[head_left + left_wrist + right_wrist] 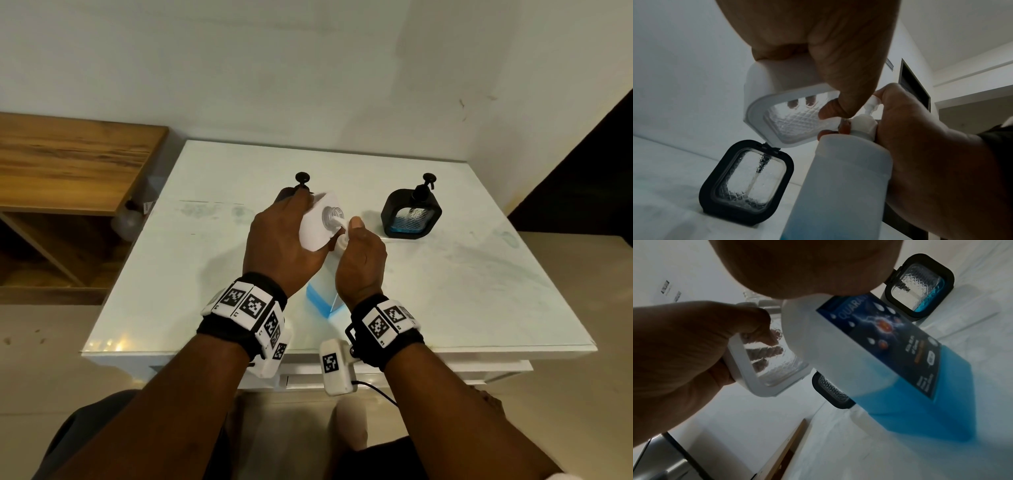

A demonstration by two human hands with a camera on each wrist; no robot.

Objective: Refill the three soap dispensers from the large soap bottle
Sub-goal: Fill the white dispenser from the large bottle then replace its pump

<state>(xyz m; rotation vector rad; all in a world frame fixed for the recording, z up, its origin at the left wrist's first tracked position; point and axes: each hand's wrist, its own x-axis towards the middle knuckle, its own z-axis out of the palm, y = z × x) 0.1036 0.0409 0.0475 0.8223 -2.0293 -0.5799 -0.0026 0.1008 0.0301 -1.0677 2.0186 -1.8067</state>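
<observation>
My left hand (284,240) grips a white soap dispenser (320,222) and holds it tilted above the table, its pump off and its threaded neck (332,216) open. My right hand (359,260) grips the pump top of the large soap bottle (322,301), thumb on the pump head; the nozzle reaches the open neck. The bottle (859,345) stands on the table with blue soap in its lower part. A black dispenser (411,214) with a little blue soap stands to the right. A second black dispenser (748,181) stands behind my left hand, mostly hidden in the head view.
The white table (445,291) backs onto a pale wall, its front edge (342,349) near my wrists. A wooden shelf unit (68,164) stands to the left, with a clear bottle (128,219) tucked beside it. A dark opening lies at the far right.
</observation>
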